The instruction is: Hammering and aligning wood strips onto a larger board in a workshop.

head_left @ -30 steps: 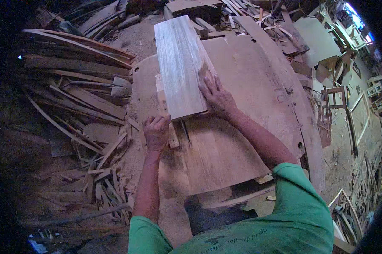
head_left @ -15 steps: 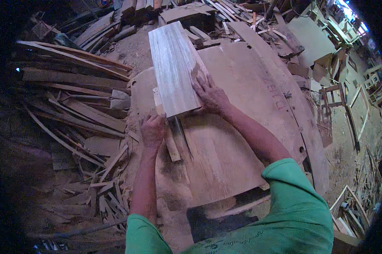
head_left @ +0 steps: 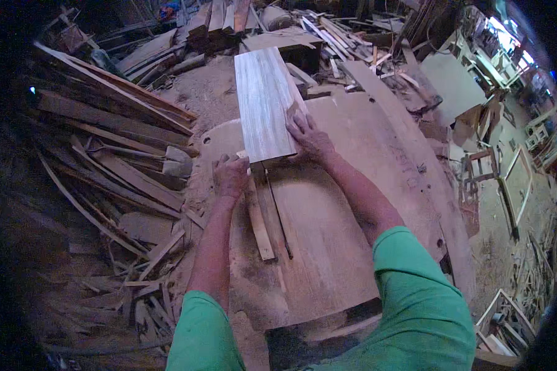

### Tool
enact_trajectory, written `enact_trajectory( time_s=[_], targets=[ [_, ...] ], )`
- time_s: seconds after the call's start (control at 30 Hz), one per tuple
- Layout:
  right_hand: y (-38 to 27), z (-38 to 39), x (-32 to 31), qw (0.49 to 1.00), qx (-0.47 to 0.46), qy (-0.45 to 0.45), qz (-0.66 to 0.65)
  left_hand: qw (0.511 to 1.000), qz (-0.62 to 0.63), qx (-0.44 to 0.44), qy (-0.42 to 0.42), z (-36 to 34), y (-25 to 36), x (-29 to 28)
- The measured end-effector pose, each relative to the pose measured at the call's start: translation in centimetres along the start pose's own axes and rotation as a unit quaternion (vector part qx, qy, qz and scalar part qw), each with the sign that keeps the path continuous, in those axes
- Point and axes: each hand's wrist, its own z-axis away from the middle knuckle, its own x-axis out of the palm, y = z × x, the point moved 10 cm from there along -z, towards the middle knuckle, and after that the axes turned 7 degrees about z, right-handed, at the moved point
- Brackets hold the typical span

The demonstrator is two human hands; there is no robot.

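Note:
A wide, thick wooden board (head_left: 263, 105) with a pale streaked top lies over a dusty wooden work table (head_left: 377, 185), long side pointing away from me. My right hand (head_left: 310, 136) grips its right edge near the close end, fingers spread over a darker patch and the thumb hidden. At the close left corner, my left hand (head_left: 231, 176) has its fingers curled against the board; their exact hold is partly hidden. A narrow wooden strip (head_left: 260, 226) runs from beneath this corner toward me. Beside it, a thin dark slot or rod (head_left: 279, 216) lies along the tabletop.
Long offcuts (head_left: 105, 117) are heaped at the left, with a shovel (head_left: 177, 162) lying among them. More scrap wood (head_left: 334, 37) is piled beyond the table. Wooden frames (head_left: 482, 164) stand on the floor at right. A dark opening (head_left: 291, 346) shows at the table's near edge.
The board and both hands have moved a little away from me over the table, so more of the strip and slot shows. The whole view has also shifted.

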Motion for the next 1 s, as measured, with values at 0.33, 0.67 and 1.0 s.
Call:
enact_trajectory(
  time_s=[0.33,0.67,1.0],
  targets=[
    [3.5,-1.0,-0.4,0.965,0.165,0.065,-0.191,0.998,0.037,-0.002,-0.04,0.0,-1.6,0.2],
    [6.5,-0.1,2.3,0.864,0.328,-0.158,-0.348,0.993,0.113,0.024,0.019,0.6,-3.7,-0.2],
    [8.0,-4.2,-0.2,0.957,0.12,-0.233,-0.126,0.973,0.092,-0.205,-0.051,26.9,-0.4,0.1]
  ],
)
